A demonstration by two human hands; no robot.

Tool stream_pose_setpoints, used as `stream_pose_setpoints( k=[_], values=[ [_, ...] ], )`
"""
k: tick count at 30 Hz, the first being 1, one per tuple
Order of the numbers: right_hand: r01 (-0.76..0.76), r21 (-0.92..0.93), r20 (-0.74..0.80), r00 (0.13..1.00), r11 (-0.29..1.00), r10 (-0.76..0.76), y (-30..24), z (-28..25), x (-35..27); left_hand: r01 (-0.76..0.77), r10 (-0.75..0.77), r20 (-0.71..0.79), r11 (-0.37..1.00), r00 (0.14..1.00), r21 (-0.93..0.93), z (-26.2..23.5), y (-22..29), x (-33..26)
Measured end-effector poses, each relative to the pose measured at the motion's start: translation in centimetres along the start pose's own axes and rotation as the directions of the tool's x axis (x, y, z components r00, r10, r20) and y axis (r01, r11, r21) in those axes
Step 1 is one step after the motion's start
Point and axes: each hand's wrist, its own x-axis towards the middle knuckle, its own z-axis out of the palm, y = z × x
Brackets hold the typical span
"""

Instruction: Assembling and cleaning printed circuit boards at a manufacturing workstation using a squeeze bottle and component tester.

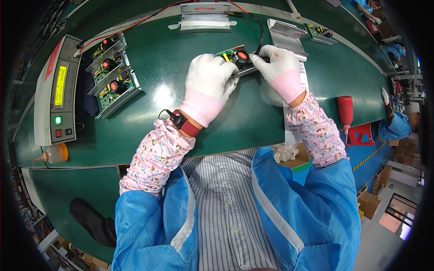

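Observation:
My left hand, in a white glove with a pink cuff, is closed on the near-left edge of a green circuit board. The board sits on a metal bracket and carries a round black part with a red top. At its right end my right hand, gloved the same way, pinches the end of a black lead. That lead loops down from the far side of the table; its tip is hidden by the fingers. A dark red strap with a black clip circles my left wrist.
At left stand a tester with a lit display, several bracketed boards and an orange-liquid bottle. Metal brackets lie at the far edge. One more board and a red bottle are at right. Co-workers sit beyond.

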Motion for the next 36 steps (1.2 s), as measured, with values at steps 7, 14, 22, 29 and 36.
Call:
stream_pose_setpoints(
  k=[7, 14, 22, 29, 36],
  values=[
    [-0.04, 0.085, 0.12, 0.992, 0.996, 0.03, 0.5, -0.7, 0.8, 0.019, -0.021, 0.047, 0.999, 0.999, 0.044, -0.1, 0.2, 0.1],
    [-0.058, 0.485, 0.015, 0.998, 0.873, 0.058, 2.1, -2.8, -0.4, -0.044, 0.047, -0.067, 0.998, 0.997, 0.047, 0.3, -0.6, 0.5],
    [-0.091, 0.226, -0.289, 0.944, 0.97, 0.156, 9.5, -4.3, 2.8, 0.076, -0.075, -0.125, 0.997, 0.989, 0.002, -1.0, -6.9, 6.7],
    [-0.334, -0.334, -0.456, 0.876, 0.882, 0.159, 23.3, -6.2, 11.2, 0.138, -0.13, -0.176, 0.99, 0.976, 0.038, 0.8, -8.9, 7.5],
    [-0.528, -0.395, -0.181, 0.847, 0.752, 0.499, 26.6, -8.3, 14.3, 0.138, -0.126, -0.191, 0.989, 0.974, 0.052, -3.7, -3.9, 3.9]
  ],
)
